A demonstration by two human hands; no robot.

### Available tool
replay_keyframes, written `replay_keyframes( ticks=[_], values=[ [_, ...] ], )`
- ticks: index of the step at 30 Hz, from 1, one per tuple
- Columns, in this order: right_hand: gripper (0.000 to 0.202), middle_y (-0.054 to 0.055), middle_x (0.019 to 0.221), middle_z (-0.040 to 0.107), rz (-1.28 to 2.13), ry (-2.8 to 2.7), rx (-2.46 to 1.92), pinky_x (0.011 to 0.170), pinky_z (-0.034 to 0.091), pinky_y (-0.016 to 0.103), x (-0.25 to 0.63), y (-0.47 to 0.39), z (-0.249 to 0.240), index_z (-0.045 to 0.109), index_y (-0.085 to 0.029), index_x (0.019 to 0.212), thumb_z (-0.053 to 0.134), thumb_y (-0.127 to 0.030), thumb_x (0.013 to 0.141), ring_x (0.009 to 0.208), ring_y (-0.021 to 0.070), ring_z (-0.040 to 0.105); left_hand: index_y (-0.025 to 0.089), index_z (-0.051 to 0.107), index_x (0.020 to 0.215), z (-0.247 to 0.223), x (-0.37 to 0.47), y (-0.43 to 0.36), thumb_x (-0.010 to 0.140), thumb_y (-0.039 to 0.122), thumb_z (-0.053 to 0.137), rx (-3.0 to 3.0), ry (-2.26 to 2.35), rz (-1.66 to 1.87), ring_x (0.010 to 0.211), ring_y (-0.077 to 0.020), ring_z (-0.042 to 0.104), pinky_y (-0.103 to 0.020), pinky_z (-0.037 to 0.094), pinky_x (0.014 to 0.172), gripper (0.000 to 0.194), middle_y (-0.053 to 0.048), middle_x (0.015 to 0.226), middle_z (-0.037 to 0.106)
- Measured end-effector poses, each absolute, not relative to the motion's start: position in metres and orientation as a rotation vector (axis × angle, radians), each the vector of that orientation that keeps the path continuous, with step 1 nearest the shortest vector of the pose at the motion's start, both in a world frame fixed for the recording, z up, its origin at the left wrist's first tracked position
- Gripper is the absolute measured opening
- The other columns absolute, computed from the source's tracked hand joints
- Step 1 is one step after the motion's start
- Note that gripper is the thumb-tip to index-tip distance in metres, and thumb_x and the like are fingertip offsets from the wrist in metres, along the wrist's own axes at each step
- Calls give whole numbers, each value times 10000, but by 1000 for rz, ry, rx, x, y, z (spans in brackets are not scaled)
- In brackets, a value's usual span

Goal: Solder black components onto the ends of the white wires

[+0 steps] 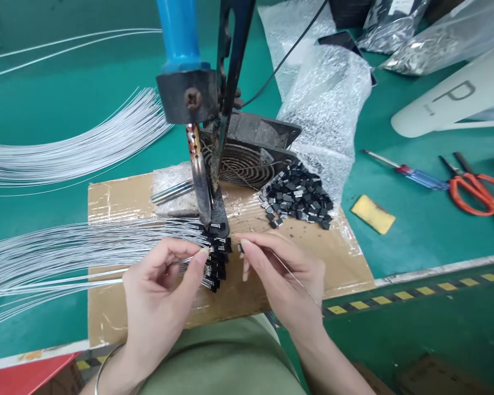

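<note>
My left hand (pixel 164 285) is closed in a pinch beside the row of wired black connectors (pixel 218 266); what its fingertips hold is too small to name. Close by on the right, my right hand (pixel 284 274) pinches a small black connector (pixel 240 248) between thumb and forefinger, and a thin wire (pixel 290 271) runs across that hand. Over the connectors stands a blue-handled soldering iron (pixel 198 175), its tip pointing down. White wires (pixel 66 252) stretch left from the connectors. A pile of loose black connectors (pixel 298 195) lies behind my right hand.
Cardboard (pixel 119 208) lies under the work. Behind it are a black fan (pixel 242 164), bubble wrap (pixel 325 109) and a wire bundle (pixel 107 142). To the right lie a yellow sponge (pixel 372 214), a screwdriver (pixel 420 175), orange-handled scissors (pixel 473 192) and a white cup (pixel 444 99).
</note>
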State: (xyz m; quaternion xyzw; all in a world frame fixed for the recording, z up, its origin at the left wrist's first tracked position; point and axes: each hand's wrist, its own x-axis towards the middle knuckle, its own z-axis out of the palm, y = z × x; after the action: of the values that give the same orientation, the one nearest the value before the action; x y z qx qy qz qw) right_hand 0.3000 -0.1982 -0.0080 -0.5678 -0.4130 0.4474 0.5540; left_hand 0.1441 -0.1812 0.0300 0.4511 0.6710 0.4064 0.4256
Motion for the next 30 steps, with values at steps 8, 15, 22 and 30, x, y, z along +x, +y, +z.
replay_keyframes(
  ticks=[8, 15, 22, 30],
  values=[
    [120, -9, 758, 762, 1238, -828, -1220, 524, 590, 177, 285, -190, -3, 862, -258, 955, 773, -185, 920, 548, 91, 666, 216, 759, 756, 37, 144, -179, 822, 230, 799, 1099, 1631, 978, 730, -126, 698, -201, 521, 628, 78, -12, 863, 808],
    [108, -7, 713, 742, 1283, -829, -1225, 465, 563, 180, 284, -189, 0, 872, -252, 928, 784, -195, 904, 499, 90, 625, 210, 761, 753, 40, 140, -176, 820, 207, 796, 1129, 1572, 915, 751, -157, 721, -220, 536, 605, 75, -36, 865, 803],
    [100, -15, 686, 737, 1308, -770, -1197, 455, 564, 174, 282, -188, 0, 876, -257, 917, 790, -207, 901, 474, 82, 613, 219, 760, 761, 36, 139, -175, 848, 182, 794, 1153, 1510, 924, 760, -120, 722, -168, 515, 612, 101, -16, 878, 802],
    [98, -9, 698, 724, 1309, -832, -1242, 459, 526, 215, 284, -189, -2, 858, -230, 930, 764, -258, 932, 495, 98, 600, 214, 748, 776, 35, 136, -174, 856, 177, 779, 1167, 1516, 891, 803, -138, 738, -175, 540, 630, 93, -24, 885, 799]
  ],
)
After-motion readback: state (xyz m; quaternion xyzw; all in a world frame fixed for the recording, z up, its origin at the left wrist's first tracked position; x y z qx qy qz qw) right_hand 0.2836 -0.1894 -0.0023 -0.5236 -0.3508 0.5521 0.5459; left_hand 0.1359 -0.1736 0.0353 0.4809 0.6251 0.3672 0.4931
